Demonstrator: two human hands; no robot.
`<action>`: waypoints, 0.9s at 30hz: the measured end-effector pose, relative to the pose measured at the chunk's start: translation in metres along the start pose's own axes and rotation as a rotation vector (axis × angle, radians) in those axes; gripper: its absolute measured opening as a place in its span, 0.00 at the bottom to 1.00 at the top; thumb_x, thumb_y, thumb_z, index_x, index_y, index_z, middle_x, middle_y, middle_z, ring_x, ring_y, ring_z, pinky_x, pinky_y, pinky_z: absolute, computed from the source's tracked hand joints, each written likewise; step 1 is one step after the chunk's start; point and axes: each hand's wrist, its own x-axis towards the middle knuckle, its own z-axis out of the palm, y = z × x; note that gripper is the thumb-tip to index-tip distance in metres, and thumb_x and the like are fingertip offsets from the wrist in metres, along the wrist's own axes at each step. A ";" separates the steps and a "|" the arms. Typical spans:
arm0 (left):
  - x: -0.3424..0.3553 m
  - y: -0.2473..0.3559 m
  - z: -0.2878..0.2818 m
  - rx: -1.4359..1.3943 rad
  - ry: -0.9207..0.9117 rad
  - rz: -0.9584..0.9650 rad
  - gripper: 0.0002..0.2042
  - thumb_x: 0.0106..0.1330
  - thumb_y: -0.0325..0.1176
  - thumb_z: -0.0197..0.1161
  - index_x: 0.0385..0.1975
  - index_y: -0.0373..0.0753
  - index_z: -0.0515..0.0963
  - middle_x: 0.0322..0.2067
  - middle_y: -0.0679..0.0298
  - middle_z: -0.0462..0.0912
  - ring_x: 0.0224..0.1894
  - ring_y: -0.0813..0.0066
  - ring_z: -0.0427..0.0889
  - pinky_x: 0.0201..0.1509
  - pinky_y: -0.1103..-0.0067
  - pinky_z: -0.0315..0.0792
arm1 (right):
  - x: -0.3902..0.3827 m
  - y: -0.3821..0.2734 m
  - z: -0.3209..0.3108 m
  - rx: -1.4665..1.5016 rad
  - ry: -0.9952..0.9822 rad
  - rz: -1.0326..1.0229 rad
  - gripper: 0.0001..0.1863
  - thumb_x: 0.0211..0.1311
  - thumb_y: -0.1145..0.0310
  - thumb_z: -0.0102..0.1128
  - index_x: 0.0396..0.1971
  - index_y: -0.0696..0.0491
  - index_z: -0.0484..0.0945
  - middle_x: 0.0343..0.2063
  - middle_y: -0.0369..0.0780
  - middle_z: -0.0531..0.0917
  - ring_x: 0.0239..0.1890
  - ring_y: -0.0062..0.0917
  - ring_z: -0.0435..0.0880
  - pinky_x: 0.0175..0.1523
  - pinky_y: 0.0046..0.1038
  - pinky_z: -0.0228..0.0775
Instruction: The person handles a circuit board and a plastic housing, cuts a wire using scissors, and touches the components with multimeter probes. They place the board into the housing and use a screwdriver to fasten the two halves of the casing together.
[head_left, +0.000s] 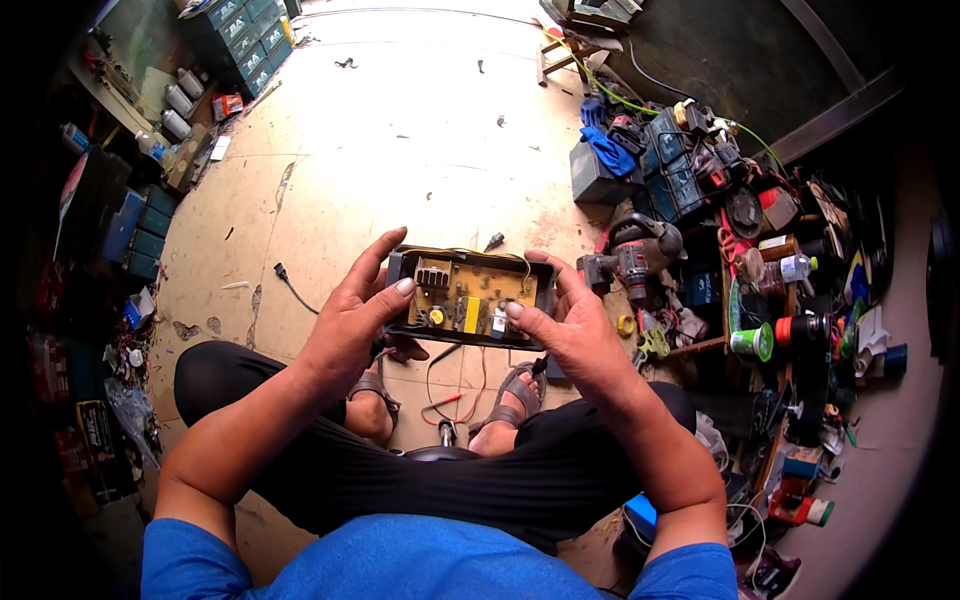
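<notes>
An opened black plastic case with a tan circuit board [470, 290] inside is held level between my two hands, above my sandalled feet. The board carries a dark heatsink, a yellow block and small components. My left hand [365, 305] grips the case's left end, thumb over the edge; my right hand [565, 325] grips the right end, thumb resting near a white component. Wires run along the case's top edge. A red probe [440, 403] with leads lies on the floor below the case, and a black plug [282, 272] lies to the left.
A power tool [630, 260], stacked dark batteries [660, 160] and cluttered shelving [760, 310] crowd the right. Boxes [240, 40], cans [177, 100] and other clutter line the left. The worn tiled floor [420, 150] stretches ahead, with scraps on it.
</notes>
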 end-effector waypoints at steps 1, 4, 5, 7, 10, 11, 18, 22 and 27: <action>0.001 -0.001 -0.002 -0.021 -0.005 -0.009 0.29 0.83 0.43 0.59 0.77 0.39 0.61 0.58 0.54 0.80 0.49 0.72 0.89 0.36 0.74 0.90 | 0.000 -0.001 0.000 -0.009 -0.004 0.007 0.37 0.75 0.75 0.69 0.76 0.61 0.60 0.54 0.47 0.86 0.55 0.24 0.86 0.61 0.28 0.81; 0.003 -0.001 -0.002 -0.037 -0.014 -0.116 0.28 0.83 0.44 0.57 0.76 0.37 0.62 0.54 0.52 0.84 0.41 0.65 0.92 0.34 0.73 0.88 | 0.000 -0.003 0.000 -0.020 -0.018 0.049 0.39 0.74 0.75 0.70 0.78 0.61 0.59 0.58 0.47 0.84 0.59 0.26 0.85 0.65 0.29 0.79; 0.003 0.001 -0.002 0.015 0.011 -0.136 0.26 0.83 0.44 0.56 0.73 0.36 0.64 0.51 0.51 0.85 0.38 0.62 0.93 0.33 0.73 0.88 | 0.001 -0.003 0.000 -0.011 -0.024 0.075 0.40 0.73 0.75 0.71 0.78 0.62 0.58 0.61 0.47 0.81 0.61 0.27 0.83 0.68 0.30 0.77; 0.004 -0.001 -0.004 0.020 0.035 -0.152 0.25 0.82 0.43 0.56 0.71 0.36 0.65 0.51 0.51 0.85 0.38 0.63 0.93 0.32 0.73 0.88 | 0.000 -0.005 0.000 -0.007 -0.044 0.115 0.43 0.71 0.76 0.72 0.79 0.62 0.57 0.65 0.48 0.79 0.65 0.29 0.81 0.70 0.32 0.75; 0.003 -0.001 -0.003 0.039 0.059 -0.160 0.26 0.81 0.45 0.59 0.69 0.35 0.66 0.51 0.53 0.84 0.42 0.69 0.91 0.32 0.73 0.88 | -0.003 -0.009 -0.001 -0.031 -0.068 0.103 0.45 0.71 0.75 0.73 0.80 0.62 0.56 0.63 0.50 0.80 0.64 0.29 0.82 0.69 0.32 0.76; 0.003 0.000 -0.002 0.048 0.065 -0.160 0.26 0.81 0.46 0.60 0.69 0.34 0.66 0.51 0.54 0.84 0.44 0.72 0.90 0.33 0.73 0.89 | -0.004 -0.005 -0.001 -0.049 -0.069 0.068 0.45 0.71 0.74 0.73 0.80 0.63 0.55 0.62 0.50 0.82 0.63 0.29 0.83 0.68 0.31 0.77; 0.002 -0.009 -0.001 0.071 0.111 -0.237 0.23 0.78 0.42 0.61 0.63 0.33 0.71 0.48 0.56 0.84 0.42 0.73 0.87 0.37 0.75 0.84 | -0.008 0.000 0.002 -0.074 -0.075 0.126 0.45 0.71 0.76 0.71 0.80 0.65 0.53 0.63 0.52 0.81 0.63 0.30 0.83 0.68 0.32 0.77; 0.004 -0.041 -0.018 0.061 0.070 -0.315 0.19 0.74 0.44 0.64 0.55 0.37 0.78 0.40 0.64 0.82 0.36 0.81 0.77 0.38 0.82 0.70 | -0.017 -0.001 -0.003 -0.076 -0.073 0.235 0.47 0.70 0.78 0.71 0.81 0.65 0.51 0.61 0.52 0.82 0.62 0.30 0.83 0.69 0.32 0.77; 0.000 -0.063 -0.017 0.084 0.069 -0.432 0.21 0.73 0.45 0.63 0.59 0.39 0.78 0.40 0.64 0.82 0.35 0.80 0.76 0.36 0.81 0.70 | -0.026 0.014 -0.016 -0.029 -0.058 0.261 0.48 0.70 0.78 0.69 0.82 0.65 0.49 0.61 0.49 0.83 0.62 0.26 0.83 0.67 0.29 0.76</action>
